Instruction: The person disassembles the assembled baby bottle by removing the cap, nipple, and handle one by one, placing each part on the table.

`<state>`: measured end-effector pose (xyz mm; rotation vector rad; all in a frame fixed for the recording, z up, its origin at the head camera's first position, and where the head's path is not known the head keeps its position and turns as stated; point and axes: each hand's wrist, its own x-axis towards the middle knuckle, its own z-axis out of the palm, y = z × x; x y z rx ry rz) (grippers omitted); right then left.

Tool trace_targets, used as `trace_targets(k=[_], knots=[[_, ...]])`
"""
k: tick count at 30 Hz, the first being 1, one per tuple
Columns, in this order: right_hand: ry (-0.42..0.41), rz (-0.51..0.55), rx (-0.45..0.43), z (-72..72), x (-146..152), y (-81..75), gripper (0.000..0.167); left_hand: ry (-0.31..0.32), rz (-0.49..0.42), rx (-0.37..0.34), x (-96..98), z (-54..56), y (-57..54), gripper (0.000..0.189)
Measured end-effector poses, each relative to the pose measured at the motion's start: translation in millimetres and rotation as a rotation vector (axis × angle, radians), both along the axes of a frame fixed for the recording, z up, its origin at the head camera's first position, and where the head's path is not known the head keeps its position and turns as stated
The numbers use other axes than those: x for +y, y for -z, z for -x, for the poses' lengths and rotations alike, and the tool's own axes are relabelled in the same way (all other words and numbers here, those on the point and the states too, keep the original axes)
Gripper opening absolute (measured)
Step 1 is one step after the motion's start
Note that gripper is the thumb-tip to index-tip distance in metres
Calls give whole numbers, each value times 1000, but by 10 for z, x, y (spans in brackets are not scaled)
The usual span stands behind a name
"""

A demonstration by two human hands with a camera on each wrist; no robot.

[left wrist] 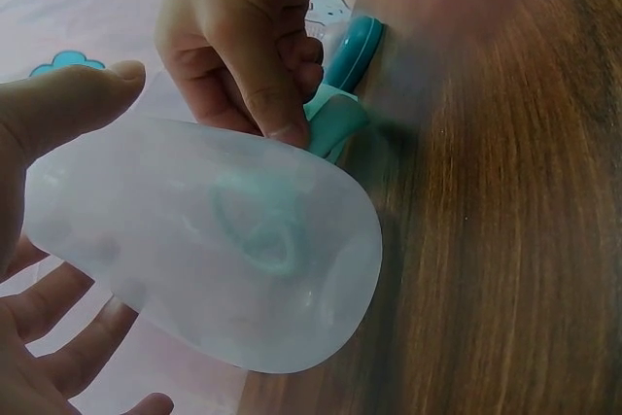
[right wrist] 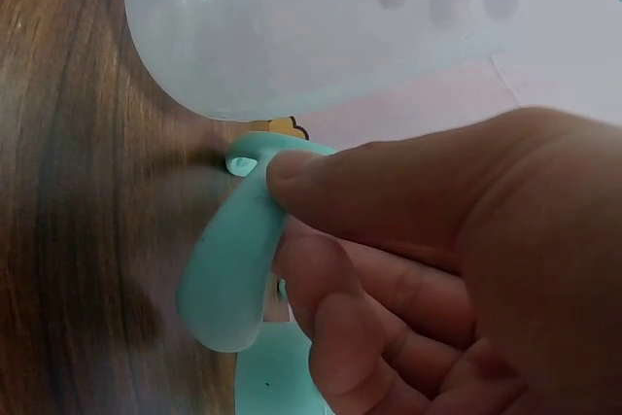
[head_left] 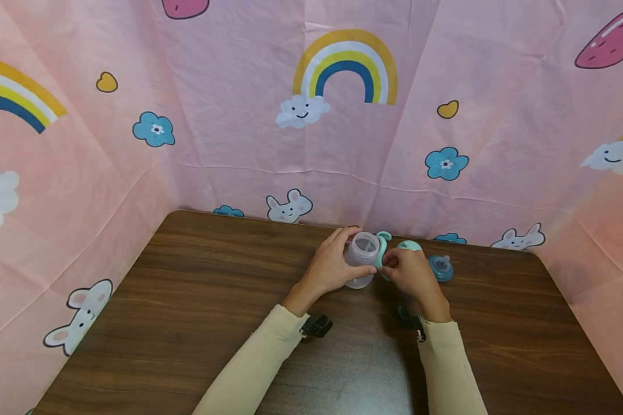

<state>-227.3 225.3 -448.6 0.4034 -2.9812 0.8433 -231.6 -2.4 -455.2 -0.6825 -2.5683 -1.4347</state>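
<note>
A clear, open-mouthed baby bottle [head_left: 360,281] is at the back of the table, its mouth facing up. My left hand [head_left: 326,264] holds it from the left, thumb on the near side and fingers round the far side. Whether its base touches the table, I cannot tell. Just right of the bottle, my right hand [head_left: 414,275] pinches a mint-green bottle handle [right wrist: 225,284] between thumb and fingers. The handle's curved end shows beside the bottle's rim in the head view; part of it shows blurred through the bottle in the left wrist view.
Behind the right hand is a mint-green cap [head_left: 409,245], partly hidden. To its right, a teal collar with a clear nipple [head_left: 441,268] stands on the brown wooden table [head_left: 213,300]. A pink patterned cloth [head_left: 239,104] hangs along the table's back and sides.
</note>
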Motion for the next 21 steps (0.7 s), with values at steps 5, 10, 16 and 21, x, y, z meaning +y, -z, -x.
trace_targets(k=[5,10,16,21], knots=[[2,1,2,5,2,2,10,-7,2,-7,-1,-1,0,88],[-1,0,-4,-1,-6,-7,11,-11,3,-16,0,4,10,88],[-4,9,-1,-3,-7,-19,9,-6,7,-28,-6,4,9,87],[-4,9,8,-6,-8,-23,8,-5,8,-20,-8,1,9,87]])
